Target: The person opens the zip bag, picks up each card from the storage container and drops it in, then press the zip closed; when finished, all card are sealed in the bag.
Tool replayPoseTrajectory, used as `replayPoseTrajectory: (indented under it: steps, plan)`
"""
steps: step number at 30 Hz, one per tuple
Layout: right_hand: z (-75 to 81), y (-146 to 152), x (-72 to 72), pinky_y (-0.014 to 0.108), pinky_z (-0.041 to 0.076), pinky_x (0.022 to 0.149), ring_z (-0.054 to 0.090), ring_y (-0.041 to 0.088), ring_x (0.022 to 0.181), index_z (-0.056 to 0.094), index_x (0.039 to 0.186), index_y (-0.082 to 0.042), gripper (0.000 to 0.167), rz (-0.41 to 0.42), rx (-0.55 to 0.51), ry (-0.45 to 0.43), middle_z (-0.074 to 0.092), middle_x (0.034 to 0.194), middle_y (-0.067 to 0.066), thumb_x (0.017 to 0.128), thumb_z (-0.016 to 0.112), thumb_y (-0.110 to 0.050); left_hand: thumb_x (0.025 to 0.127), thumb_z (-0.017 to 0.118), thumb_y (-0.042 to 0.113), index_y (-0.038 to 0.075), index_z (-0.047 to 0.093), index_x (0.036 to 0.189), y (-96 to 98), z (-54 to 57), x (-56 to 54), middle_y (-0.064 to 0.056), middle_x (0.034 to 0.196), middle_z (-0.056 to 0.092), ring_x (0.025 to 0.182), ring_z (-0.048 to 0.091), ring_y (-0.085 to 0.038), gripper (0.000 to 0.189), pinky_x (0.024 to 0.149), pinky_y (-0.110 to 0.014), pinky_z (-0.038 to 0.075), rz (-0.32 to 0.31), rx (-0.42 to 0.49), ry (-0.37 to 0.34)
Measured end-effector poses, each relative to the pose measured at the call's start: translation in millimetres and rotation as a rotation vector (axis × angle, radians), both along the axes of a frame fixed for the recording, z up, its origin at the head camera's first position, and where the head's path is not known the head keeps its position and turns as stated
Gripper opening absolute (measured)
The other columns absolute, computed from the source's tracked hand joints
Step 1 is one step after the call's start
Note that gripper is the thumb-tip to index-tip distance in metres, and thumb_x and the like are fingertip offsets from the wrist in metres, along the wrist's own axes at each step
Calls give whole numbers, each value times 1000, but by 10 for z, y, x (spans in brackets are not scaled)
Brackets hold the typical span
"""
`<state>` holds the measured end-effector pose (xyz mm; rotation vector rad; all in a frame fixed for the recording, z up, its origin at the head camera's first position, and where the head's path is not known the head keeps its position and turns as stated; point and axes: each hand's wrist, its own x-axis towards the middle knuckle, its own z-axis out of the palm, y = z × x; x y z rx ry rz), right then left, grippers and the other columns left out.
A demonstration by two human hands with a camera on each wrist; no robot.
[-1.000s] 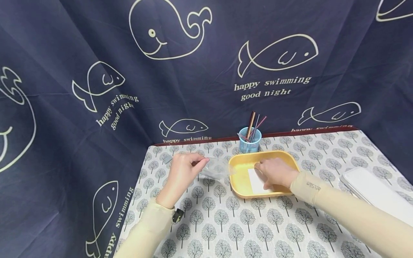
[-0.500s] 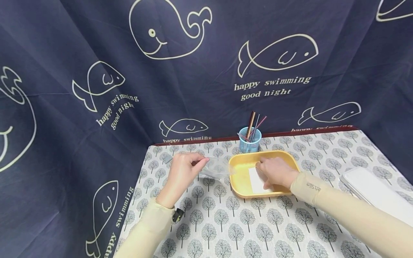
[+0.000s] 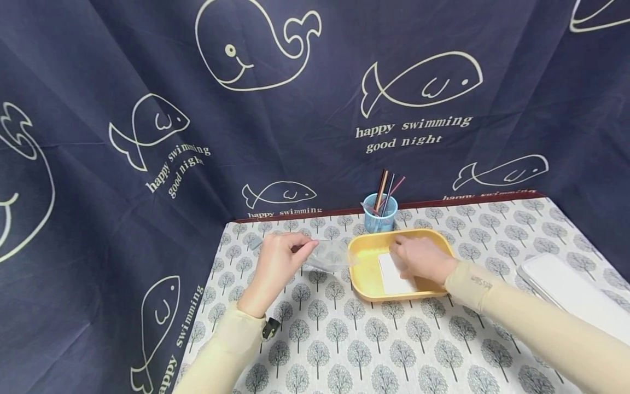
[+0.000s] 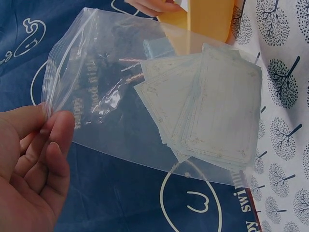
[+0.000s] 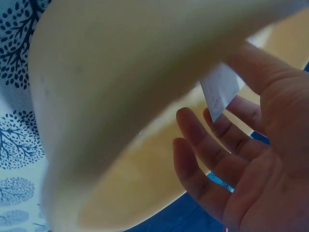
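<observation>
My left hand (image 3: 281,264) pinches the zip edge of a clear zip-lock bag (image 4: 116,116) between thumb and fingers. Inside the bag, several pale paper cards (image 4: 224,106) with printed borders lie fanned at its far end. Over the yellow tray (image 3: 361,290), my right hand (image 3: 420,260) reaches in from the right. A white card (image 3: 391,276) lies in the tray, partly covered by that hand. In the right wrist view, the corner of a card (image 5: 221,94) sticks out between thumb and index finger, while the other fingers curve loosely; the fingertips' contact is partly hidden.
A blue cup (image 3: 380,213) of pencils stands behind the tray. On the right lies a white flat box-like object (image 3: 576,290). A small grey block (image 3: 255,243) sits beyond the left hand. A dark fish-print curtain (image 3: 295,137) closes off the table's back.
My right thumb has drawn in towards the fingers, showing more of the white card in the tray. The left hand holds the bag almost still.
</observation>
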<state>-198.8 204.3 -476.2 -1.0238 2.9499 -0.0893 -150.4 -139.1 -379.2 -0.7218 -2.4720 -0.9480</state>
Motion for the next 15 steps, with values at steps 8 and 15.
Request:
replayPoseTrajectory:
  steps: [8,15]
  plan:
    - [132,83,-63,37,59,67,58,14,70,72,91,-10,27,19,-101,-3,62,87,-1,72,87,-1,94,80,12,10,82,88,-3,3,1,0,85,79,65,67,-2,7,61,-19,56,-6,10,-13]
    - [354,183,-96,37,55,70,56,9,71,73,85,-16,10,44,-185,-147,64,81,-8,88,80,-10,94,80,13,10,82,89,-11,9,-14,0,85,79,67,69,-3,6,63,-19,56,-3,1,-10]
